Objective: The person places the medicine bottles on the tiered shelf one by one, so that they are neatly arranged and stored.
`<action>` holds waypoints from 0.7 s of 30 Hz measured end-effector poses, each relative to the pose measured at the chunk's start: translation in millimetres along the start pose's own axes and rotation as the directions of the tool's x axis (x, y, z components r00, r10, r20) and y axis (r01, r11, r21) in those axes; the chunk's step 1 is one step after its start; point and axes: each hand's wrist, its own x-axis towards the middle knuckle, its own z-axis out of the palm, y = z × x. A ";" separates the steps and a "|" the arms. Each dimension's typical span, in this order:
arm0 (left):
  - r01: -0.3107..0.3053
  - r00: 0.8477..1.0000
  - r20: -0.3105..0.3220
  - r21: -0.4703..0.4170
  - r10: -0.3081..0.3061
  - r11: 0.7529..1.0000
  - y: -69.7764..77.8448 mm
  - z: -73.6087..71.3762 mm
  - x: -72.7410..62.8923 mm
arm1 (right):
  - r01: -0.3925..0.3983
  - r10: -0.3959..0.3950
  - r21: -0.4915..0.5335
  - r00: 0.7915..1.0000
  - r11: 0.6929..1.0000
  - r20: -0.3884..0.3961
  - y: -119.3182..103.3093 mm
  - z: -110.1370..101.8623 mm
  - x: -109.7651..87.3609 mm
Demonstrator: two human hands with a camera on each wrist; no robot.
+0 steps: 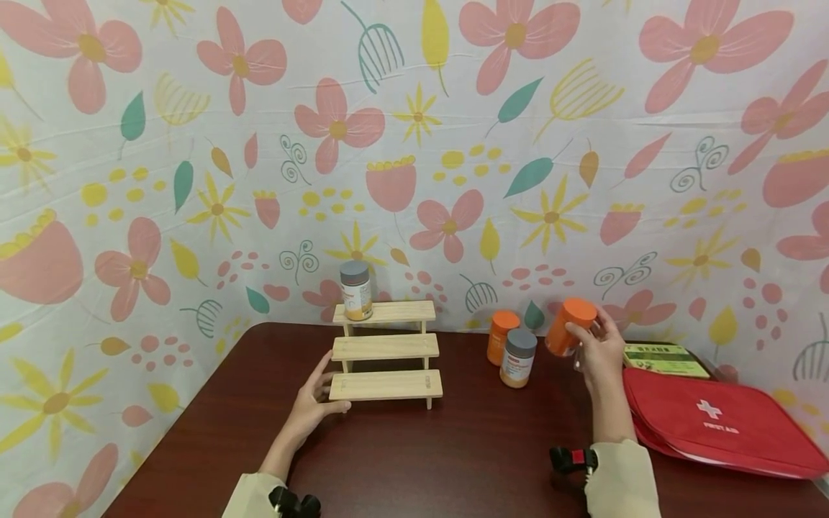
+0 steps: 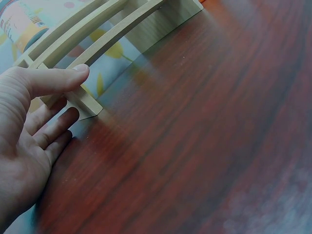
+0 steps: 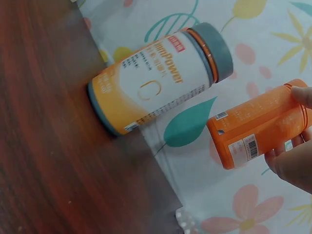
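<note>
Indoor tabletop setting, exact room type unclear: creased floral cloth [image 1: 427,158] behind dark wood-grain table [image 1: 479,453].

A: Of what are the left and centre surfaces?

B: Rack [image 1: 385,385]: pale wood, smooth and matt. Table [image 1: 453,460]: dark, streaked wood grain with a soft gloss. Sheet [image 1: 259,180], far: printed cloth, lightly creased.

A: And those towards the right?

B: Orange bottle [image 1: 562,331]: smooth plastic, low sheen, bearing a paper-like sticker [image 3: 243,151]. Jar [image 1: 518,363], just left of it: apparently plastic, with a smooth printed label and matt grey lid [image 3: 217,51]. Pouch [image 1: 719,447]: red cloth. Sleeve [image 1: 624,478], near: matt cloth.
</note>
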 end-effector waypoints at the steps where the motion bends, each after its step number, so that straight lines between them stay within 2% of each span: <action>1: -0.002 1.000 0.003 -0.001 0.002 1.000 0.0 0.2 0.2 | 0.003 -0.003 -0.002 1.000 1.000 0.002 -1.9 0.3 -1.2; 7: 0.002 1.000 -0.002 0.004 -0.002 1.000 0.1 0.6 1.5 | 0.029 -0.029 -0.013 1.000 0.999 -0.008 -13.8 1.5 -7.7; 13: 0.006 1.000 0.004 0.003 -0.006 1.000 -0.2 0.9 2.6 | 0.066 -0.065 0.059 0.998 0.996 -0.017 -25.5 4.6 -15.3; 21: 0.000 1.000 0.003 -0.015 0.000 1.000 -0.5 0.2 1.9 | 0.076 -0.077 0.044 0.997 0.996 0.023 -40.3 15.9 -28.1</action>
